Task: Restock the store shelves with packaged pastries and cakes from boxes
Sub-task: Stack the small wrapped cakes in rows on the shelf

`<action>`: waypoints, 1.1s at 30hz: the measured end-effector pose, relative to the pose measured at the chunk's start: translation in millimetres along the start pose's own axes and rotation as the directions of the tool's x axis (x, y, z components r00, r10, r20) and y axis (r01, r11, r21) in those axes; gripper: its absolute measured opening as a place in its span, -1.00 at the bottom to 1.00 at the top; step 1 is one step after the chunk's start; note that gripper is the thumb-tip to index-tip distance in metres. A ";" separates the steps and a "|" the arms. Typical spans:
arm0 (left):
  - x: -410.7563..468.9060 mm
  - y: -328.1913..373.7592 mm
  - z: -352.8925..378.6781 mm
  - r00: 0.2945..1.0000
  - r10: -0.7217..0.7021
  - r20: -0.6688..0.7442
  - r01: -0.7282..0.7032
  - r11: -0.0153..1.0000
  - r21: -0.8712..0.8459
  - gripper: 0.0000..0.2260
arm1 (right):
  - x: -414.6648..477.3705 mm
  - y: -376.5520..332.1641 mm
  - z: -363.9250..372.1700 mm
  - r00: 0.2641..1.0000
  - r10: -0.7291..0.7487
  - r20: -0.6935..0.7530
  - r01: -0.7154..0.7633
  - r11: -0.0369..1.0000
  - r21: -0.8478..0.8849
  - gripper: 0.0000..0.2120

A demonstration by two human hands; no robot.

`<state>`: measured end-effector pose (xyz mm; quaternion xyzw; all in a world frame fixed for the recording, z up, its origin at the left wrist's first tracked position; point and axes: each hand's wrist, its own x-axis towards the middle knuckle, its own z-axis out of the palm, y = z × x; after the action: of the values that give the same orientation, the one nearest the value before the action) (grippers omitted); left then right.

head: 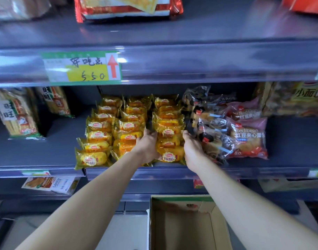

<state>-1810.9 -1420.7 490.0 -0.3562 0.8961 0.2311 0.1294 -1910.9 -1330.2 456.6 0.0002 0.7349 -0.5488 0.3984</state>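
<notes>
Head view: grey shelf (60,150), near front edge, L hand (147,147) & R hand (192,150) flank yellow pastry packs (170,132), fingers seemingly straight; cardboard box (187,228) below.

Both forearms (100,186), left hand (147,147) and right hand (192,149) are bare.
</notes>
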 end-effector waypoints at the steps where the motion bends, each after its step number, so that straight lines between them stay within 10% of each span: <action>1: -0.4 -1.1 0.7 1.000 0.006 -0.013 -0.006 1.000 -0.014 -0.20 | 9.6 4.2 -0.5 1.000 -0.005 0.001 0.005 1.000 0.013 -0.40; 12: -5.7 -0.5 4.3 0.988 0.113 -0.106 -0.094 0.981 0.167 -0.15 | -19.6 -8.7 -9.2 0.994 -0.109 -0.021 0.105 0.984 -0.145 -0.49; 20: -14.9 78.1 -0.4 0.942 0.277 -0.188 -0.323 0.898 -0.298 -0.30 | -53.1 -19.4 -78.1 0.767 -0.567 -0.301 0.486 0.819 -0.306 -0.74; 27: -4.4 124.7 26.3 0.976 0.219 0.024 -0.202 0.933 -0.298 -0.04 | -36.9 2.2 -122.3 0.908 -0.250 -0.336 0.209 0.966 -0.155 -0.48; 33: 4.6 130.4 39.7 0.976 0.060 -0.208 -0.125 0.941 -0.315 -0.37 | -16.4 -9.1 -128.5 0.964 -0.198 -0.180 0.208 0.978 0.033 -0.66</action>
<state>-1902.5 -1319.8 496.0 -0.3507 0.8697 0.3460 -0.0309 -1978.9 -1223.0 483.9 -0.0164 0.7488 -0.6034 0.2737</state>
